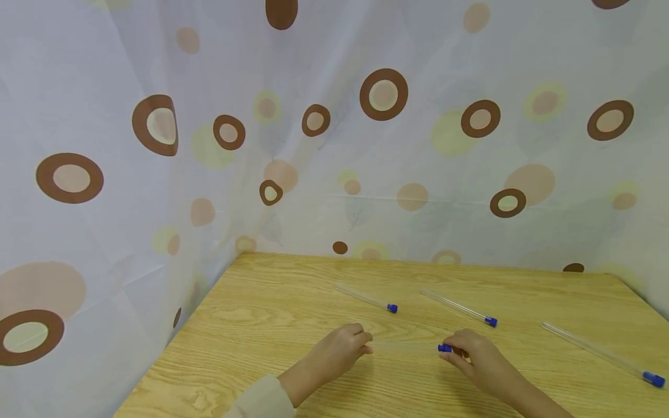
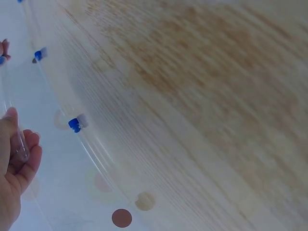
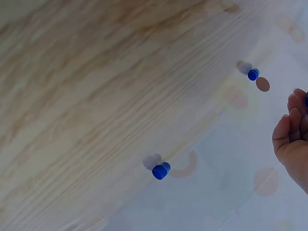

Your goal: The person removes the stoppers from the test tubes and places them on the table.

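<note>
Between my two hands a clear test tube (image 1: 402,347) is held level, just above the table. My left hand (image 1: 340,351) grips its rounded end between thumb and fingers, and the left wrist view shows that end lying across the fingers of the left hand (image 2: 19,168). At the tube's other end my right hand (image 1: 483,360) pinches a blue cap (image 1: 445,348). The cap is at the tube's mouth; how far it is pushed in I cannot tell. In the right wrist view the right hand (image 3: 293,139) shows only partly, at the right edge.
Three more clear tubes with blue caps lie on the wooden table (image 1: 251,325): a left tube (image 1: 363,296), a middle tube (image 1: 455,305) and a right tube (image 1: 590,348). A pale curtain (image 1: 324,69) with brown rings and dots hangs behind and at the sides.
</note>
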Motion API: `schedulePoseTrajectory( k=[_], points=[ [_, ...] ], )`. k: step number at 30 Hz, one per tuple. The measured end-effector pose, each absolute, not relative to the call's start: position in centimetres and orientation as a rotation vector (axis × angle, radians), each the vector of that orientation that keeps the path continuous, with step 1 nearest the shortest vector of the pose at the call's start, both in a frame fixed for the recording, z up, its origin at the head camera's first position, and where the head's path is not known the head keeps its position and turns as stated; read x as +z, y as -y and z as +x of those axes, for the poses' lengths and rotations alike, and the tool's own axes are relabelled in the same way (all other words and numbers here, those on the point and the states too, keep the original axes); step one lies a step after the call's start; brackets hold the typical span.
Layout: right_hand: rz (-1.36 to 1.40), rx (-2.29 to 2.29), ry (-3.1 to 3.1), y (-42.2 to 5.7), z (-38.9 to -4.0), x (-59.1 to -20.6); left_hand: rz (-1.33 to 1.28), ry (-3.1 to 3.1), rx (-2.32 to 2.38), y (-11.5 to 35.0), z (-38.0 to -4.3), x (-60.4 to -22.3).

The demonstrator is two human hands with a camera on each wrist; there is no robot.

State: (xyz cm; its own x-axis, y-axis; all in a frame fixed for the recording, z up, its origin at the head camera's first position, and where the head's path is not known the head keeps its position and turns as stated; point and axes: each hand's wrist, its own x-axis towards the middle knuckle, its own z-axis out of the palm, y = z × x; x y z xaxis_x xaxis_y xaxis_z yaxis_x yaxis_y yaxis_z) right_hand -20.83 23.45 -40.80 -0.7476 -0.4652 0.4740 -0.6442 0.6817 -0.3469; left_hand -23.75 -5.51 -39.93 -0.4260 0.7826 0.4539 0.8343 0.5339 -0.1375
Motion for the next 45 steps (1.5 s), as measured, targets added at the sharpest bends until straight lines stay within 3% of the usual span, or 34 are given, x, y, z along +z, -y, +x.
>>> schedulePoseTrajectory(
  k=[45],
  points=[
    [0.811,0.703,2.559,-27.2,-20.8,-42.7,-1.273,2.37,-0.166,7.5,-24.6,-41.1]
  ],
)
